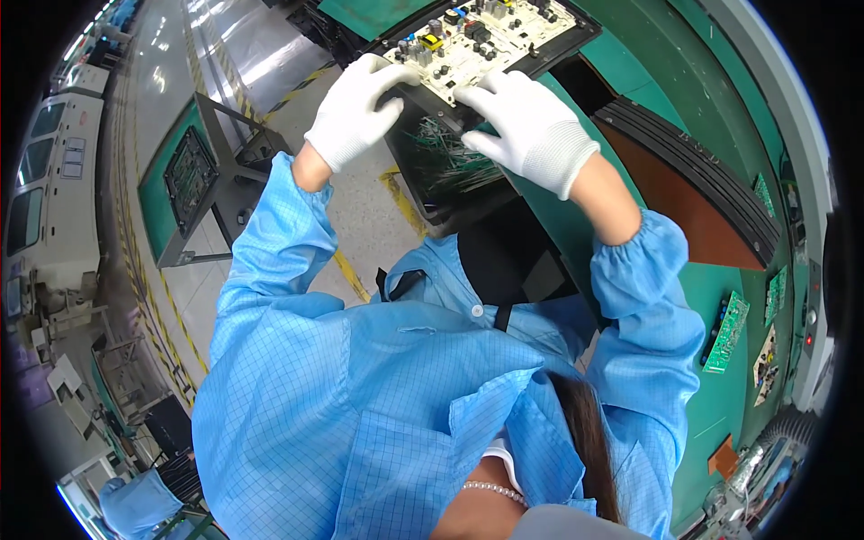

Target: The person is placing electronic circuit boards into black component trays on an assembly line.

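Your knit-gloved left hand (355, 112) and right hand (531, 126) each hold a clamped grip on the flat white board (468, 45) — studded with parts — in its black frame (549, 54).

A dark framed board (189, 176) sat on a green stand (162, 211) at the left, above a grey floor (369, 211) with yellow stripes. Small green boards (727, 331) lay on the green surface (720, 405) at the right, near a stack of black trays (697, 180). Grey machines (45, 180) lined the far left.
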Tool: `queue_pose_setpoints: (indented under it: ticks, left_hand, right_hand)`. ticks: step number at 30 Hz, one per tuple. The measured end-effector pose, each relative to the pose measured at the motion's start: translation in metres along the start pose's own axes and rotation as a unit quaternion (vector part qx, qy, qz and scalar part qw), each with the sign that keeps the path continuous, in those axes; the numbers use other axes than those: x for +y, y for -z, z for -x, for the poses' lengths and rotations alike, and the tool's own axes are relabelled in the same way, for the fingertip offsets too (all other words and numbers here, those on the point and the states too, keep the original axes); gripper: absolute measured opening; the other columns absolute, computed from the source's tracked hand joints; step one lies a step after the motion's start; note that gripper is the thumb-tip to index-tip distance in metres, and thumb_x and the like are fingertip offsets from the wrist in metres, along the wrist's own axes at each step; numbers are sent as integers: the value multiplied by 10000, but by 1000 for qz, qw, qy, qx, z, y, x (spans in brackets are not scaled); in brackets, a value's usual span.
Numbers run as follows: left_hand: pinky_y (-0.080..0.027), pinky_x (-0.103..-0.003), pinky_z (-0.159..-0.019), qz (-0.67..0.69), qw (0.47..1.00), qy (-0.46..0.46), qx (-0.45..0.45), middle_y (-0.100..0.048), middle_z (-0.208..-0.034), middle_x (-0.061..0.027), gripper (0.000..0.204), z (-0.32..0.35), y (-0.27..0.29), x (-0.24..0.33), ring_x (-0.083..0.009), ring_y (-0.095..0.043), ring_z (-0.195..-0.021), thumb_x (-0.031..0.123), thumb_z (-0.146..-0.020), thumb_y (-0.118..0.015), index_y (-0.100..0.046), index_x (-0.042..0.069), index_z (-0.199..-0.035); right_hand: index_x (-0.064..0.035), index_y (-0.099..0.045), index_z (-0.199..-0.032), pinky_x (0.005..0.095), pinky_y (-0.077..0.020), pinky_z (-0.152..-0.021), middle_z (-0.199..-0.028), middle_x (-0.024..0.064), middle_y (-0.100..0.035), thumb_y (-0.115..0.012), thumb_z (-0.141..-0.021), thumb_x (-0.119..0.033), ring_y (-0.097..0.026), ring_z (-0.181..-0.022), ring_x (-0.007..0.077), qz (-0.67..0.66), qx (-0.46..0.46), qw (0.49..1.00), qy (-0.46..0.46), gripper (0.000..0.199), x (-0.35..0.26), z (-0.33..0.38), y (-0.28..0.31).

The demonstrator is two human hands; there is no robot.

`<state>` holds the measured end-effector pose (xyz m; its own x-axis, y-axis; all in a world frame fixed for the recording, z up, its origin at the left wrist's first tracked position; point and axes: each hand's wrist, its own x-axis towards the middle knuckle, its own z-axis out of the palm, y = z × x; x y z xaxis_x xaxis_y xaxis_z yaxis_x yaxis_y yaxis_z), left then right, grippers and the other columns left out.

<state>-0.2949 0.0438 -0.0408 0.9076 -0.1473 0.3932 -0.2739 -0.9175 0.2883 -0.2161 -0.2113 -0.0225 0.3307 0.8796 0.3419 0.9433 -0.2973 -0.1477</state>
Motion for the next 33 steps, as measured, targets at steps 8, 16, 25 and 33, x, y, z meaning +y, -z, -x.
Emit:
queue_pose_setpoints:
  ticks: [8, 16, 25, 33]
  left_hand:
    - [-520, -360, -900, 45, 981, 71, 177, -626, -1089, -156, 415, -20, -17, -71, -291, -649, -982, 268, -854, -700, -629, 58, -1204]
    - [-530, -361, -864, 5, 994, 78, 70, -685, -1034, -167, 409, -51, -34, -83, -270, -679, -962, 292, -868, -682, -639, 35, -1183]
    - [-527, -342, -826, 11, 991, 67, -116, -710, -978, -158, 377, -105, -16, -97, -245, -685, -901, 230, -846, -653, -651, 26, -1162]
    - [-513, -324, -858, 38, 988, 75, -127, -720, -1034, -143, 401, -188, -47, -94, -218, -678, -937, 327, -859, -697, -699, 8, -1102]
  right_hand:
    - [-150, -649, -1124, 404, -468, -841, -1024, 108, -591, -743, -784, -407, -564, -954, 297, 36, 38, 999, 2, 436, 4, -6, -24]
    - [-84, -641, -1164, 422, -457, -938, -1139, 128, -629, -700, -834, -385, -584, -1045, 332, -41, 93, 994, -32, 450, 40, 8, -25]
    - [-103, -589, -1269, 400, -459, -947, -1246, 98, -601, -556, -939, -392, -564, -1109, 289, 188, 122, 968, -114, 439, 84, 10, -47]
    - [-43, -591, -1235, 389, -441, -934, -1224, 124, -601, -540, -944, -422, -554, -1114, 285, 180, 96, 964, -170, 480, 75, 7, -51]
